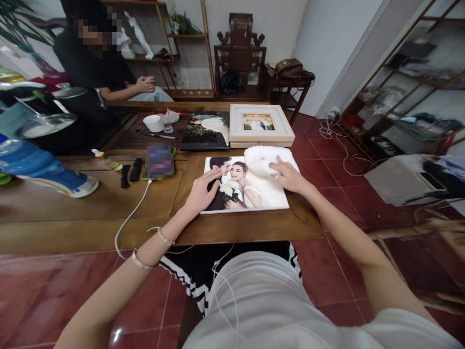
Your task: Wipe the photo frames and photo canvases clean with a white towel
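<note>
A large glossy photo print [250, 191] of a couple lies flat on the wooden table [90, 203]. My left hand [201, 191] rests on its left part, fingers stretched out flat, holding it down. My right hand [286, 175] presses a white cloth [263, 159] onto the print's upper right corner, fingers curled over the cloth.
Behind the print lie a dark photo album [206, 130] and a white framed picture [259, 125]. A phone [159, 161] with a white cable, a white cup [153, 123] and small black items sit left. Another person [96, 63] sits at the far left. Shelves stand on the right.
</note>
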Demonstrator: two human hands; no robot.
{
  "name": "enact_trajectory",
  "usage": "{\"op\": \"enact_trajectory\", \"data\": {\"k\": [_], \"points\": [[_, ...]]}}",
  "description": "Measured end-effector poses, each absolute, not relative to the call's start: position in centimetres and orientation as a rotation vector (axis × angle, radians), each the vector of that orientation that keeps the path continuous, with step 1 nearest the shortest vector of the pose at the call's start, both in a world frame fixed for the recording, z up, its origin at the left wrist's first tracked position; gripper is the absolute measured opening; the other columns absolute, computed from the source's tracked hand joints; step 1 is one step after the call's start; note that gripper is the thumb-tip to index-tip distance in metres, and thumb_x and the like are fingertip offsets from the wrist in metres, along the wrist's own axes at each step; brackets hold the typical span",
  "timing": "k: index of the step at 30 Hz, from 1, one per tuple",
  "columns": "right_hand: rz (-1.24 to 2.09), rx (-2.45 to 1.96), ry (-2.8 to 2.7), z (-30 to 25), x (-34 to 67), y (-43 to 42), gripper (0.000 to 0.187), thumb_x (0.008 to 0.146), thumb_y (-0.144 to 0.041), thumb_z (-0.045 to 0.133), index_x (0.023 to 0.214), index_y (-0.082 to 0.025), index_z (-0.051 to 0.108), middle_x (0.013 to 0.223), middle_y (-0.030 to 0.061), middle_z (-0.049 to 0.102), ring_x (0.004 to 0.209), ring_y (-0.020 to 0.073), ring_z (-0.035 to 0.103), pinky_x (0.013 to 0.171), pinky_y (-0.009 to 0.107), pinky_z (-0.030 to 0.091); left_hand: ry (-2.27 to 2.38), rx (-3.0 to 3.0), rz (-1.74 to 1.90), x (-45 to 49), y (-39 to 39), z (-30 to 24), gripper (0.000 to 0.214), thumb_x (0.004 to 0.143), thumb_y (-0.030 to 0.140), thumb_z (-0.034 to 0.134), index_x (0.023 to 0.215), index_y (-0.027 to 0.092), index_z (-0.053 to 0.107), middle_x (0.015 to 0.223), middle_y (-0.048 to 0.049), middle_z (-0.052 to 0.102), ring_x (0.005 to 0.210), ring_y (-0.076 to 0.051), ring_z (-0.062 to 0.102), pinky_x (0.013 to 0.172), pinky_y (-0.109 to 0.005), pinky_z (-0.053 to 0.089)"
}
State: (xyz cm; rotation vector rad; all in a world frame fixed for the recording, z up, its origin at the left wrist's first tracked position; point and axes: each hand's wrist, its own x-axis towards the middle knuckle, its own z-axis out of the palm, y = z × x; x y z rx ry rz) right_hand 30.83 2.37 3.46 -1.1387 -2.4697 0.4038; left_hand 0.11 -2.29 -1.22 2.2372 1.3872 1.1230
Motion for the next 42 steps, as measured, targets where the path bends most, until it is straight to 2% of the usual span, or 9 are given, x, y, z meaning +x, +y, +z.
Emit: {"op": "enact_trajectory", "data": {"k": [3,6,10,16,22,28,32,35,42], "points": [[0.391,-1.209,-2.374,3.3,30.4,4.5,0.013,0.075,-0.012,0.042,0.074,-0.023,0.049,0.053,-0.0047,0.047,0.062,0.0218,0.059,0.114,0.058,0.029,1.383,2.234,1.131,0.1,-2.3,-1.2,0.035,0.093,0.026,0.048,0.119,0.015,0.069,0.129,-0.0109,0.065,0.126,-0.025,0.057,0.112,-0.045,0.042],[0.344,-1.214,-2.408,3.3,30.2,3.5,0.017,0.073,-0.010,0.040,0.075,-0.022,0.052,0.054,-0.0030,0.053,0.064,0.0236,0.062,0.114,0.057,0.029,1.384,2.235,1.129,0.1,-2.3,-1.2,0.035,0.093,0.026,0.048,0.119,0.015,0.069,0.130,-0.0111,0.064,0.127,-0.025,0.056,0.112,-0.046,0.042],[0.292,-1.192,-2.520,3.9,30.2,-2.0,0.026,0.071,-0.007,0.042,0.084,-0.019,0.060,0.106,0.0122,0.072,0.110,0.0331,0.063,0.113,0.061,0.029,1.378,2.238,1.131,0.1,-2.2,-1.4,0.037,0.094,0.026,0.047,0.120,0.010,0.068,0.130,-0.0143,0.064,0.128,-0.025,0.055,0.113,-0.045,0.041],[0.430,-1.042,-2.684,5.3,30.4,-10.7,0.028,0.067,-0.002,0.045,0.083,-0.017,0.062,0.145,0.0195,0.049,0.137,0.0310,0.043,0.117,0.061,0.023,1.375,2.229,1.139,0.1,-2.2,-1.5,0.037,0.094,0.027,0.047,0.120,0.012,0.068,0.130,-0.0136,0.064,0.128,-0.025,0.055,0.113,-0.045,0.041],[0.453,-0.953,-2.667,4.7,30.2,-8.6,0.026,0.067,-0.006,0.047,0.084,-0.020,0.061,0.144,0.0143,0.053,0.136,0.0273,0.046,0.119,0.055,0.022,1.368,2.222,1.129,0.1,-2.2,-1.4,0.036,0.094,0.027,0.047,0.121,0.016,0.068,0.131,-0.0109,0.064,0.129,-0.026,0.055,0.113,-0.047,0.040],[0.428,-1.160,-2.580,3.4,30.0,0.8,0.029,0.079,-0.016,0.045,0.101,-0.018,0.065,0.119,0.0106,0.068,0.138,0.0369,0.040,0.108,0.059,0.038,1.362,2.228,1.118,0.0,-2.1,-1.5,0.037,0.094,0.027,0.046,0.121,0.016,0.068,0.131,-0.0107,0.064,0.129,-0.026,0.055,0.113,-0.047,0.040],[0.348,-1.183,-2.542,3.0,28.8,4.8,0.036,0.080,-0.015,0.042,0.109,-0.014,0.063,0.109,0.0116,0.070,0.122,0.0346,0.056,0.114,0.063,0.026,1.376,2.233,1.126,0.0,-2.1,-1.5,0.037,0.094,0.027,0.046,0.120,0.014,0.068,0.130,-0.0120,0.064,0.128,-0.025,0.056,0.113,-0.046,0.041],[0.275,-1.079,-2.574,2.8,28.0,4.5,0.038,0.076,-0.010,0.042,0.108,-0.015,0.062,0.121,0.0129,0.067,0.125,0.0327,0.054,0.117,0.064,0.017,1.381,2.230,1.131,-0.1,-2.0,-1.5,0.037,0.094,0.027,0.046,0.120,0.015,0.068,0.131,-0.0117,0.064,0.128,-0.026,0.055,0.112,-0.047,0.041],[0.302,-0.971,-2.708,3.8,28.6,-5.2,0.032,0.073,-0.005,0.046,0.096,-0.015,0.065,0.142,0.0217,0.052,0.143,0.0321,0.035,0.115,0.065,0.020,1.385,2.236,1.115,-0.1,-2.1,-1.4,0.037,0.094,0.028,0.046,0.120,0.016,0.068,0.131,-0.0111,0.064,0.128,-0.025,0.055,0.113,-0.046,0.040]]}}
